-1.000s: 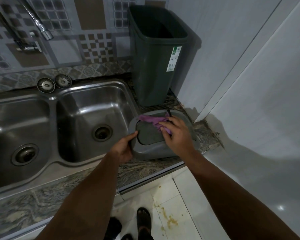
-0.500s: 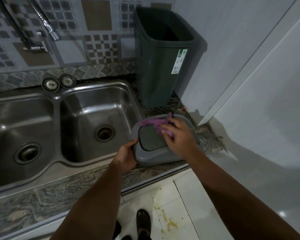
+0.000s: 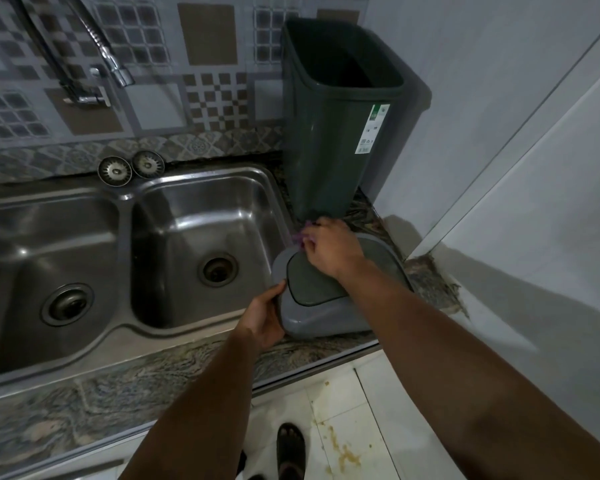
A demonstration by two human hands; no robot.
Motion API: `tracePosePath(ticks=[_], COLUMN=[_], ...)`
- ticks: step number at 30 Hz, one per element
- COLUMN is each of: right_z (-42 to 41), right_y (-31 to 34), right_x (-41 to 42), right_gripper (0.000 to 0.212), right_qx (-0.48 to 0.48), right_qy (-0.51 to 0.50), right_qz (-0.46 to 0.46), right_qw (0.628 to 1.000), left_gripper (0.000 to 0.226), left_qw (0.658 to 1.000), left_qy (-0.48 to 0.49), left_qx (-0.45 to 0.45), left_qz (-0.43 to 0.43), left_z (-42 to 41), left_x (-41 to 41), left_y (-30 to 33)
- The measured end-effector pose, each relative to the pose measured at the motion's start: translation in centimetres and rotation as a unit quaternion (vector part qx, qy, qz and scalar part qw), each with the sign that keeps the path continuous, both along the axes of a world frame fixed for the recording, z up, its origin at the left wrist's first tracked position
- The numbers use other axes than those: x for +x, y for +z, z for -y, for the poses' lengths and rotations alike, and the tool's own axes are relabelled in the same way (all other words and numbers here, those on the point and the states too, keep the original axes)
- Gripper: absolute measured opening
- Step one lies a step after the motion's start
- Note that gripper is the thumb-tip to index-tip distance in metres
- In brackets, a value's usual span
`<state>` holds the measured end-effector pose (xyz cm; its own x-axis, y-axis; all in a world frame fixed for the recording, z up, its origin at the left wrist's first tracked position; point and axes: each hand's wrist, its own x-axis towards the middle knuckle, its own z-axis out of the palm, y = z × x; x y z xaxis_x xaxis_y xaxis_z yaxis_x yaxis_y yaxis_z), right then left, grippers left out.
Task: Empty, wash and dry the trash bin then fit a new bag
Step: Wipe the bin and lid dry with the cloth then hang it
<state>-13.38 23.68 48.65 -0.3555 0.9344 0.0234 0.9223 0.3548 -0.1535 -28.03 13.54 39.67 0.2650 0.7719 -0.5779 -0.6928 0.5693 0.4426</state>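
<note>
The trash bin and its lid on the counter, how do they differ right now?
The trash bin is dark green, stands upright by the wall and goes untouched; the lid is lighter grey and lies flat at the counter's edge. The left hand grips the lid while the right hand wipes it with a purple cloth. Both sit beside the sink.

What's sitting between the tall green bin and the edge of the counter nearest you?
In the head view, the grey bin lid lies there, the left hand gripping its corner and the right hand holding a purple cloth at the lid's far edge.
</note>
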Motion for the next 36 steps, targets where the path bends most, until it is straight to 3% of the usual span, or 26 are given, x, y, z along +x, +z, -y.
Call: tracePosePath(ticks=[4,6,11,18,20,24,26,30,33,36], right_z=[2.0,1.3,-0.7,2.0,1.2,1.1,2.4,6.5,8.3,8.2], right_y=[-0.3,0.2,2.0,1.1,1.8,2.5,2.1,1.3,0.4,-0.2], right_x=[-1.5,0.5,4.1,-0.4,1.9,7.4,7.1,2.5,2.3,6.1], right_gripper=[0.028,0.027,0.029,0.028,0.027,0.03,0.034,0.038,0.034,0.027], right_qx=[-0.031,0.001,-0.004,-0.024,-0.02,-0.005,0.036,0.07,0.093,0.12], right_qy=[0.181,0.178,0.001,0.168,0.121,-0.07,-0.09,0.052,0.203,0.224], right_qz=[0.009,-0.015,-0.048,-0.016,-0.045,-0.107,-0.119,-0.055,-0.029,-0.059], right_qw=[0.983,0.984,0.999,0.985,0.991,0.992,0.988,0.995,0.974,0.965], left_gripper=[0.034,0.034,0.041,0.029,0.03,0.037,0.043,0.044,0.042,0.047], left_qw=[1.0,1.0,1.0,1.0,0.999,0.999,0.999,0.999,0.999,0.998], left_qy=[-0.009,-0.005,-0.002,0.006,0.005,0.013,0.02,0.029,0.014,0.003], left_qx=[0.006,0.004,0.013,0.03,0.032,0.034,0.034,0.04,0.052,0.057], left_qz=[-0.006,-0.004,0.007,0.001,0.001,-0.004,-0.014,-0.014,-0.002,-0.021], left_z=[-0.4,-0.5,-1.2,-1.5,-1.4,-1.7,-2.0,-2.3,-2.2,-1.8], left_x=[-0.2,-0.3,-0.1,0.1,0.1,0.3,0.5,0.4,0.2,0.2], left_y=[0.3,0.5,1.1,1.0,1.0,1.5,1.8,1.5,1.5,1.6])
